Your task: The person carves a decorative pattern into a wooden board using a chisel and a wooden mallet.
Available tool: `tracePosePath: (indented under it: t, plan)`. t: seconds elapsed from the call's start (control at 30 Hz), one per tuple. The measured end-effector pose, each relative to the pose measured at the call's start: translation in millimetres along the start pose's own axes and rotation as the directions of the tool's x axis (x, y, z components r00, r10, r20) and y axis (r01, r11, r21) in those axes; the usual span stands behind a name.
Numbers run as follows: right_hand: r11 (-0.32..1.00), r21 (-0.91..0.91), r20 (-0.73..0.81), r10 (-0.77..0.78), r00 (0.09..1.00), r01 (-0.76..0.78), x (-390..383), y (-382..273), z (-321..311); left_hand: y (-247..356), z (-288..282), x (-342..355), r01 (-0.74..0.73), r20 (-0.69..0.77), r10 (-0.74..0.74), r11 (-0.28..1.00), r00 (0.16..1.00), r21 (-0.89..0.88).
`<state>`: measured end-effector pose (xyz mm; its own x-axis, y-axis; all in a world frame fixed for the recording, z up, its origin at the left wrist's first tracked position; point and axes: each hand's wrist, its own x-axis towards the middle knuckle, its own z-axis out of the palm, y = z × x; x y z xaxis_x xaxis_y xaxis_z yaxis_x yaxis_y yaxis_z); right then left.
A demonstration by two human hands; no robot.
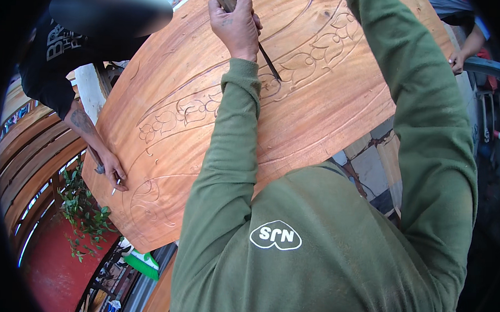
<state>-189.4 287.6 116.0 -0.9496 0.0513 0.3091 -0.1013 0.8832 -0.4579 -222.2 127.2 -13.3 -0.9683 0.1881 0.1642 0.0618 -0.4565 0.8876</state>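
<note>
My left hand (236,27) is closed around the wooden handle of a carving chisel (269,62). Its thin dark blade slants down to the right, with the tip touching a carved outline on a broad reddish-brown wooden panel (318,125). Leaf and flower shapes (304,61) are cut in a band across the panel, and fainter curved lines run nearer its lower left corner. My right arm (426,91), in a green sleeve, reaches up past the top edge of the view, so the right hand is cut off there.
At the left, a person in a black shirt rests a hand (111,169) holding a cigarette (116,187) on the panel. Another person's hand (458,62) is at the panel's right edge. A leafy plant (80,210) and a green-bristled brush (143,264) are beyond the lower left corner.
</note>
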Motion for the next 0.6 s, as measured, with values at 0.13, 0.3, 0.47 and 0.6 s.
tracePosePath:
  t: [0.13, 0.3, 0.47, 0.6]
  plan:
    - [0.912, -0.411, 0.555, 0.243, 0.796, 0.008, 25, -13, -35, -12, -20, 12, 0.087, -0.005, -0.087, 0.993, 0.996, 0.076]
    - [0.983, 0.091, 0.133, 0.145, 0.98, -0.158, -2, 54, 2, -8, 8, 10, 0.28, -0.003, -0.281, 0.956, 0.96, 0.089]
    - [0.986, -0.071, 0.401, -0.11, 0.91, 0.15, -3, 60, -32, -2, 15, 8, 0.344, 0.115, -0.354, 0.934, 0.928, 0.101]
    - [0.882, 0.356, -0.09, 0.361, 0.928, -0.308, -27, 60, -10, -10, 16, 10, 0.415, 0.19, -0.423, 0.906, 0.886, 0.083]
